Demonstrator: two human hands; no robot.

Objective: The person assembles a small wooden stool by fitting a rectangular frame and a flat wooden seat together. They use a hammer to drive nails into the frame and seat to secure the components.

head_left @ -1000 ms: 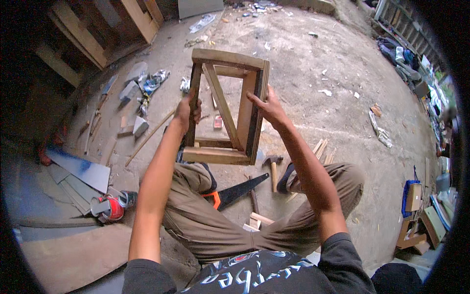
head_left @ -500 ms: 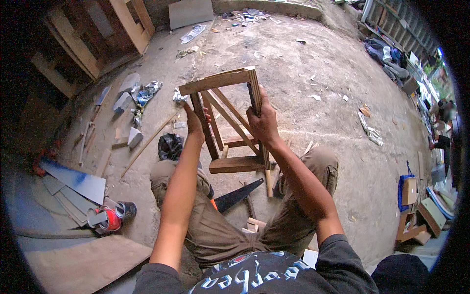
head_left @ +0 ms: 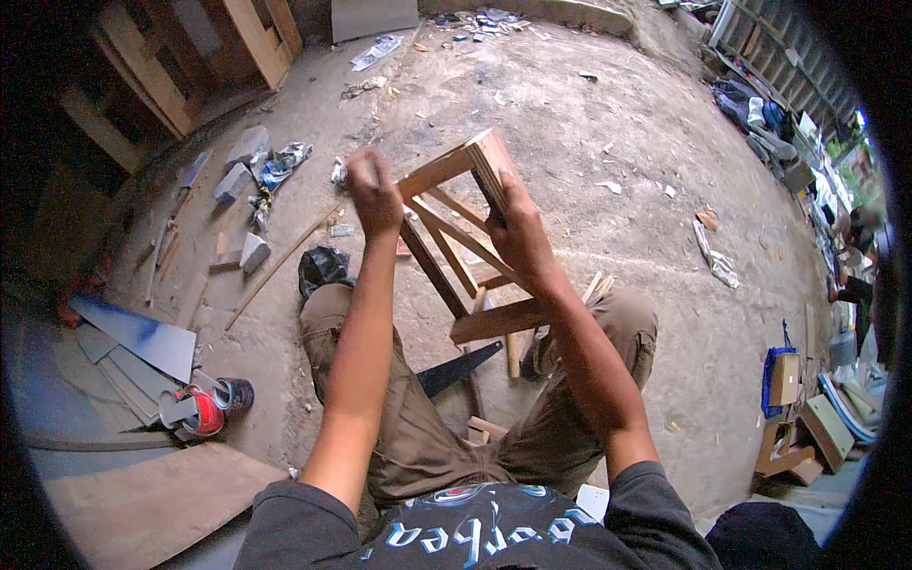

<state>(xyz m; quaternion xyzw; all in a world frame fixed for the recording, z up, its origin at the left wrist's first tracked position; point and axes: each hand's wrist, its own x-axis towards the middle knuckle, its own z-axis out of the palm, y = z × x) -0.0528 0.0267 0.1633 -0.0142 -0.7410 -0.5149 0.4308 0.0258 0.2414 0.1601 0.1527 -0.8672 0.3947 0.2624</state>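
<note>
A small wooden frame (head_left: 499, 321), with rectangular ends and slanted slats between, is held up tilted in front of my knees. My right hand (head_left: 521, 237) grips its right upright, thumb along the outer side. My left hand (head_left: 377, 195) is raised at the frame's upper left corner; its fingers are blurred, and whether they touch the wood cannot be made out. Below the frame, between my legs, lies a handsaw (head_left: 461, 369) with a dark blade, its handle hidden by my leg. Small wood offcuts (head_left: 484, 430) sit close to me.
To the left are a long stick (head_left: 282, 268), grey blocks (head_left: 232, 182), a black plastic bag (head_left: 323, 268), paint cans (head_left: 202, 414) and flat boards (head_left: 161, 499). A wooden cabinet (head_left: 256, 43) stands at the back left. Boards and boxes (head_left: 825, 432) are piled at the right.
The wooden frame has tipped, its top right corner turning toward me and its lower end swinging right. My left hand has moved up from the left upright to the upper corner.
</note>
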